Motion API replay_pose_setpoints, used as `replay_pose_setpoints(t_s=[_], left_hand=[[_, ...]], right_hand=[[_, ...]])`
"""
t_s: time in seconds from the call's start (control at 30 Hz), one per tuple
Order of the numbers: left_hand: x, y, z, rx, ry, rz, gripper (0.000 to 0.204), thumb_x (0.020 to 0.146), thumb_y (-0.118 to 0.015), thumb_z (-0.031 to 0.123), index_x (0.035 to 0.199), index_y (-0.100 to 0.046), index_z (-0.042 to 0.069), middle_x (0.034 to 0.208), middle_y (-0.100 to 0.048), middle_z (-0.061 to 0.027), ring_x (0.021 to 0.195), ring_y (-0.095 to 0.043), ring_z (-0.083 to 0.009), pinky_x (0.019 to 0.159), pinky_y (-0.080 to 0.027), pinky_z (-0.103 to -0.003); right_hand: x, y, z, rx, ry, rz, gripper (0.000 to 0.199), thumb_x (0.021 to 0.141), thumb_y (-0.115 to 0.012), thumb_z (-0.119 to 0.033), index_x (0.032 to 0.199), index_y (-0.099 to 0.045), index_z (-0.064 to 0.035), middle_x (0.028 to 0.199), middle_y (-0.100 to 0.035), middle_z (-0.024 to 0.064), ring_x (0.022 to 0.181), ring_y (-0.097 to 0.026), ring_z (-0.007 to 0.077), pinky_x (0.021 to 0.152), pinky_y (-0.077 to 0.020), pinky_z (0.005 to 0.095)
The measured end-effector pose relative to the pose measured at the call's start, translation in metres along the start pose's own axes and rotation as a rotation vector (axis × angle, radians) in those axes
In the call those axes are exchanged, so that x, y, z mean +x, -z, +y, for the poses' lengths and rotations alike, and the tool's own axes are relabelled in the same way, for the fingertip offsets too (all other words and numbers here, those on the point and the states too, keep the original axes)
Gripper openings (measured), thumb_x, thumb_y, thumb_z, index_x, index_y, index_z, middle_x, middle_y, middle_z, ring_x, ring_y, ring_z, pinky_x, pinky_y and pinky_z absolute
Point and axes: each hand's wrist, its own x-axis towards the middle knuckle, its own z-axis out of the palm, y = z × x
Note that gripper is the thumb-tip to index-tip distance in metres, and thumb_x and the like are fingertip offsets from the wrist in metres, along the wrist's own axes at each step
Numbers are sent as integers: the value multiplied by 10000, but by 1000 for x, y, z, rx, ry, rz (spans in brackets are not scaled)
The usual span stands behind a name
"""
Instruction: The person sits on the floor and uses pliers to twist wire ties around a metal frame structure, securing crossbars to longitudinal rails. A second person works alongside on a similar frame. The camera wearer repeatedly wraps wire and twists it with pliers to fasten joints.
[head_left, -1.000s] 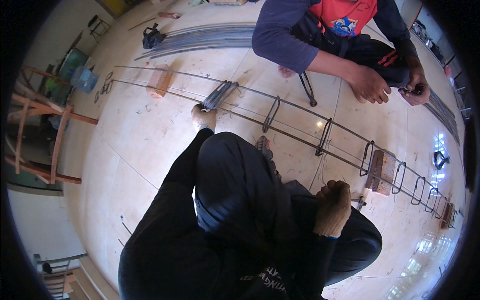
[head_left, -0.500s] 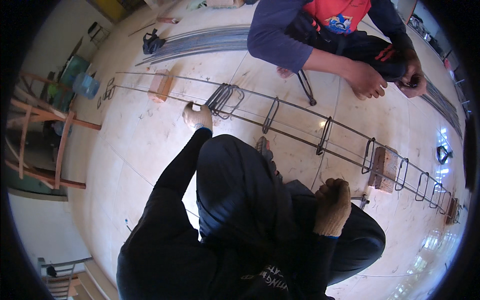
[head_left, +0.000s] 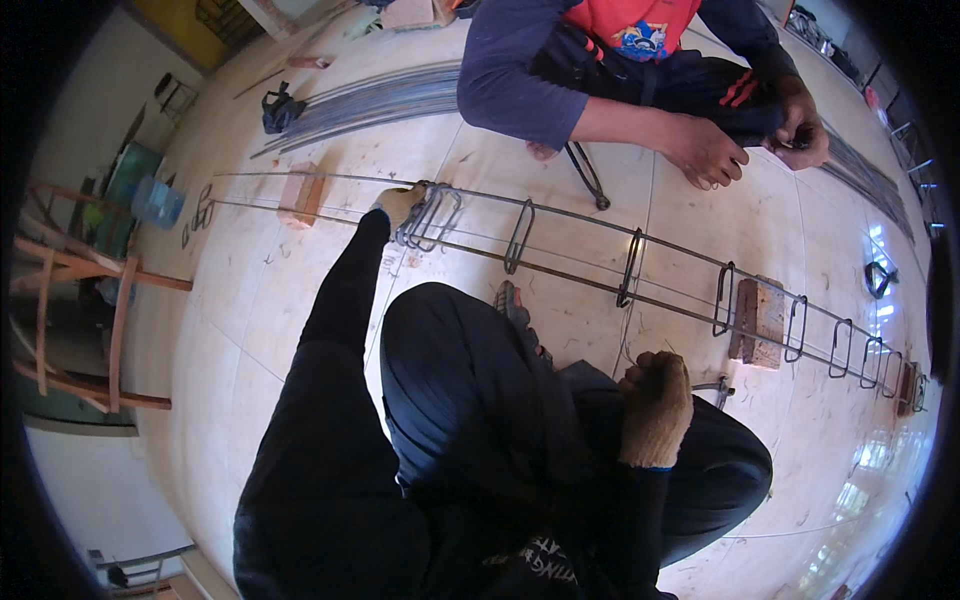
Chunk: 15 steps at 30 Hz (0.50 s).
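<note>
left hand (head_left: 398,203) grip closed on stirrups (head_left: 428,216).

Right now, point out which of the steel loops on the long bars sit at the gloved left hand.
The bunched loops at the left hand; the other loops stand singly, spaced along the bars.

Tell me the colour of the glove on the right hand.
Tan-brown knit with a blue cuff edge, on the right hand, seen in the head view.

Bright daylight is spread evenly over the pale tiled floor (head_left: 250,330), with glare reflected at the lower right. Shadows are soft. Straight lines are bent toward the dark circular rim, where detail is blurred.
</note>
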Motion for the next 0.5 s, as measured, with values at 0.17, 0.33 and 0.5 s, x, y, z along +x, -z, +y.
replay_pose_setpoints(t_s=[0.17,0.33,0.5], left_hand=[[32,79,-75,-76,70,315,527,1008,-661,527,1032,-789,17,866,-776,-109,804,-720,-211,749,-556,-396],[21,132,-74,651,119,601,453,977,-655,501,1122,-784,92,1089,-788,-165,1037,-749,-373,925,-564,-520],[-21,67,11,777,187,995,523,833,-814,440,1242,-725,127,1185,-745,-145,1136,-714,-341,939,-573,-493]], right_hand=[[3,7,9,236,-128,-85,129,987,-639,-78,1094,-619,-10,992,-714,123,868,-704,230,756,-577,349],[-6,-16,3,27,-64,21,235,1081,-573,-304,1078,-614,-73,955,-603,77,781,-534,180,671,-425,314],[0,2,1,212,-109,-37,149,953,-681,-84,1077,-634,-17,973,-720,106,880,-709,244,752,-572,373]])
